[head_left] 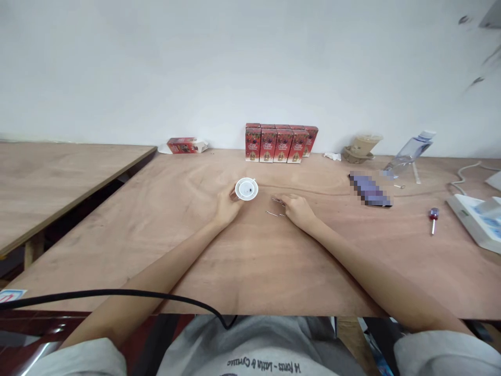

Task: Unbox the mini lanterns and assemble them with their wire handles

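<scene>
My left hand (228, 205) is closed around the side of a white round plastic piece (246, 189). Its circular face, with a raised inner ring and a small dark spot, is turned up toward me. To the right, my right hand (298, 210) has its fingers bent together at some thin metal wires (278, 201); how many are in its grip is hard to make out. Another thin wire (272, 213) lies on the wooden table just left of these fingers.
Several red printed boxes (277, 146) stand by the wall, with another red box (183, 145) lying opened to the left. On the right are a phone (370, 190), a tilted clear bottle (409, 155), a lidded cup (364, 148), a screwdriver (433, 219) and a power strip (477, 219). A black cable (156, 295) crosses my left forearm.
</scene>
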The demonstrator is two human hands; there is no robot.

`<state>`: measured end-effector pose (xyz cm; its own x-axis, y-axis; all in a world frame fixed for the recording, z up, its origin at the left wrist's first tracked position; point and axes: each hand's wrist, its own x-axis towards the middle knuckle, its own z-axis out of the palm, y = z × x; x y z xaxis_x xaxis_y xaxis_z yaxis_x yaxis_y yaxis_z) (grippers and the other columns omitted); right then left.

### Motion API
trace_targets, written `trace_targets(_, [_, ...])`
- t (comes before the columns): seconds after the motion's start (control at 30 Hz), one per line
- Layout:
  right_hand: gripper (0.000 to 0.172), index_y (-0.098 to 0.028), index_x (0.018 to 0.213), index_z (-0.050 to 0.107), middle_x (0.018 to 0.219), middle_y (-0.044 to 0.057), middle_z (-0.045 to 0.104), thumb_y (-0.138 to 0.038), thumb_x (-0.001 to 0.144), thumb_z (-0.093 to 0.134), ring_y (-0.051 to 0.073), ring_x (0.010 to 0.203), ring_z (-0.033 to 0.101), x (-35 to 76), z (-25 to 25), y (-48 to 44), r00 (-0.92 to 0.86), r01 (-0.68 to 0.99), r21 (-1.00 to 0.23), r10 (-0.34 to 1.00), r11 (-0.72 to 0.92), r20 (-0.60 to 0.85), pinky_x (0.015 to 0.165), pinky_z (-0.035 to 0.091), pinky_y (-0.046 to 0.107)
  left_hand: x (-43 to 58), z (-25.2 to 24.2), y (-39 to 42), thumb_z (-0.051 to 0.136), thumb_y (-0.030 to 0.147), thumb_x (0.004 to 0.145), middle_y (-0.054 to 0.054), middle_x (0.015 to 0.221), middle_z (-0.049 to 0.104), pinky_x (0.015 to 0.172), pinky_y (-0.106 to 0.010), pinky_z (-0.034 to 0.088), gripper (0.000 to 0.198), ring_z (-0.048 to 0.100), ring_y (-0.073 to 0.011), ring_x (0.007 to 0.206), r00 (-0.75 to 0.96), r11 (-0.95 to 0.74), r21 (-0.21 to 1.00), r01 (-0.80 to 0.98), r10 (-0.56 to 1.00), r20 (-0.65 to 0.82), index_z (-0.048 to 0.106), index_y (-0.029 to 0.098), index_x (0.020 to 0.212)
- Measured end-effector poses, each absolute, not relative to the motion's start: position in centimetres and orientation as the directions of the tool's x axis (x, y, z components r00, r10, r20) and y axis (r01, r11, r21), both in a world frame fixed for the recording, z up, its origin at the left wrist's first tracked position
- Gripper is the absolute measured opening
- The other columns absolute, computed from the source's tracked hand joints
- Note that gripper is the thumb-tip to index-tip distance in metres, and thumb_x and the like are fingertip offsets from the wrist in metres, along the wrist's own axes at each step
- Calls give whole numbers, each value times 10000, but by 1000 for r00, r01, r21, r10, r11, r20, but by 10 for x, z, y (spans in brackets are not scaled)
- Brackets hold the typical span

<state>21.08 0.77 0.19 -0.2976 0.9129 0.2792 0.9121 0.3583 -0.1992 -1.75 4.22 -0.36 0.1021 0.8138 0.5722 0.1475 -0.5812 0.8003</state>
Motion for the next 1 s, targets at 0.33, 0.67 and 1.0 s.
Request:
trace_targets(0.33, [226, -110, 940, 635, 910, 129, 673, -69, 894, 418, 207, 864, 598, 209, 7, 13, -551, 833, 239, 784, 499, 286, 753, 422, 286, -9, -2, 39, 677, 171, 701, -91, 1181, 635, 927, -396, 517, 399, 595, -239, 1095, 162, -633, 752, 183, 774, 612, 611, 159, 1094])
trace_targets(0.67, [208, -121, 935, 608, 826, 104, 651, -68, 894, 411, 200, 763, 579, 210, 0, 13, -590, 804, 374, 704, 462, 397, 688, 395, 282, -10, 2, 34, 674, 135, 713, -74, 1173, 644, 925, -397, 507, 354, 591, -231, 1092, 194, -683, 689, 243, 730, 655, 625, 174, 1061])
trace_targets(1.0, [220, -166, 942, 612, 813, 55, 588, -75, 874, 424, 112, 658, 557, 201, -3, -2, -309, 750, -36, 398, 660, 864, 607, 471, 218, -11, 8, 27, 661, 180, 768, -64, 1126, 633, 911, -364, 485, 318, 595, -204, 1058, 303, -794, 459, 398, 586, 752, 599, 200, 1079])
